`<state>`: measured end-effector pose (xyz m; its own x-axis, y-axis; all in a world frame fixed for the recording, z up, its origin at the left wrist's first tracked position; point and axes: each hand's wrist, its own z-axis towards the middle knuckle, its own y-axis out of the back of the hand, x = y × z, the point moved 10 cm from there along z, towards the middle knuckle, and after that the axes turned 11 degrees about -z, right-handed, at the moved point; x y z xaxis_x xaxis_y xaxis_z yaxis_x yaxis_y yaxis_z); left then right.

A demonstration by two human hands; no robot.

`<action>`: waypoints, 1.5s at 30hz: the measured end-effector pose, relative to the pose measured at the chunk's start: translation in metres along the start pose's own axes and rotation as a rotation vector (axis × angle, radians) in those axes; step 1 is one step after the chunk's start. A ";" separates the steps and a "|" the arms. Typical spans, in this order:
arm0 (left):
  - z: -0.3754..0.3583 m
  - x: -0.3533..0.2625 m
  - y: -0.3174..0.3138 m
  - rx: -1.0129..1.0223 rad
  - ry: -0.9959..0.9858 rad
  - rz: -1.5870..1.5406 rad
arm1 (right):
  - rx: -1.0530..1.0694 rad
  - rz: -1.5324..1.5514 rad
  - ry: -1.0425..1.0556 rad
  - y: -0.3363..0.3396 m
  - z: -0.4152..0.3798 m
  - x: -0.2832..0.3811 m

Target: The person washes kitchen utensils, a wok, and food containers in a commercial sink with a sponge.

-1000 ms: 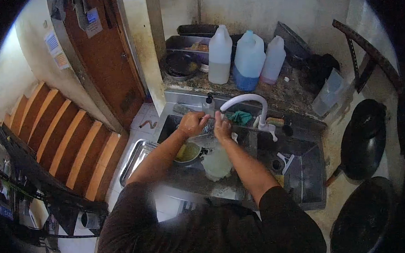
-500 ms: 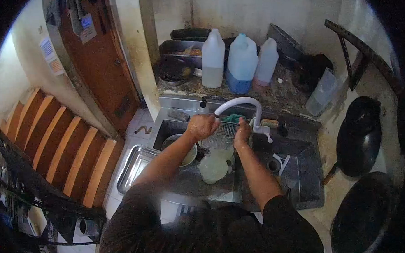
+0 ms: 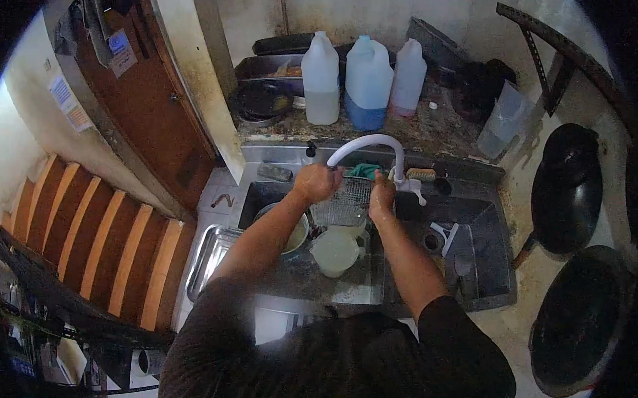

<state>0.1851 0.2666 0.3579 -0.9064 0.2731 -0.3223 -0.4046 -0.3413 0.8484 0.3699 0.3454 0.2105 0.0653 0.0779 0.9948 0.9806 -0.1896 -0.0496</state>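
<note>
A metal wire-mesh basket (image 3: 342, 204) is held tilted over the left sink basin, below the white curved faucet (image 3: 373, 141). My left hand (image 3: 317, 183) is closed at the basket's upper left corner, right beside the end of the spout. My right hand (image 3: 381, 196) grips its right edge, with the thumb up. Under the basket stands a pale container (image 3: 335, 252) of cloudy liquid. A round bowl (image 3: 297, 233) sits to its left, partly behind my left forearm. Green cloth (image 3: 365, 170) shows behind the basket.
The right basin (image 3: 482, 263) holds a white squeegee-like tool (image 3: 446, 237). A brush (image 3: 422, 174) lies behind the faucet. Jugs, one with blue liquid (image 3: 367, 117), stand on the back ledge. A steel tray (image 3: 206, 264) is at left; black woks (image 3: 568, 195) hang at right.
The wire basket has tilted so more of its mesh faces me, and it sits a little lower against the container. Both hands keep their places on it. The whole view has shifted slightly.
</note>
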 end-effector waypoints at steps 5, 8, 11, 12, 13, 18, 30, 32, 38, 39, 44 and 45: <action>-0.004 0.002 0.011 -0.083 0.016 -0.066 | 0.131 -0.899 0.692 -0.036 -0.061 0.121; -0.008 -0.013 0.017 -0.043 -0.021 -0.098 | 0.060 -0.990 1.109 -0.053 -0.094 0.129; -0.014 -0.014 0.007 -0.063 -0.095 -0.214 | 0.035 -0.994 0.939 -0.037 -0.075 0.116; -0.018 -0.016 0.011 -0.113 -0.144 -0.302 | 0.035 -1.031 0.784 -0.027 -0.063 0.107; -0.022 -0.012 0.010 -0.116 -0.139 -0.302 | 0.034 -1.066 0.626 -0.016 -0.053 0.097; -0.036 0.054 -0.007 -0.212 0.138 -0.498 | -0.136 -0.607 0.363 0.042 -0.029 0.057; -0.002 -0.020 -0.022 0.047 -0.050 -0.307 | -0.094 -0.352 0.208 0.079 -0.035 0.021; -0.006 -0.022 -0.020 0.063 -0.050 -0.330 | -0.288 -0.301 0.294 0.096 -0.036 0.025; -0.026 0.089 -0.037 -0.149 0.307 -0.501 | -0.107 0.106 -0.256 0.097 -0.047 -0.005; -0.042 0.118 -0.047 -0.258 0.552 -0.846 | -0.106 0.107 -0.257 0.094 -0.051 -0.003; -0.068 0.135 -0.068 -0.368 0.716 -1.122 | -0.063 0.311 -0.315 0.071 -0.061 -0.013; -0.075 0.142 -0.068 -0.452 0.760 -1.124 | -0.058 0.307 -0.314 0.069 -0.056 -0.024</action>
<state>0.0743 0.2610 0.2232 0.1303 0.0951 -0.9869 -0.8111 -0.5622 -0.1613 0.4258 0.2757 0.1882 0.4141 0.3016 0.8588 0.8954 -0.3045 -0.3249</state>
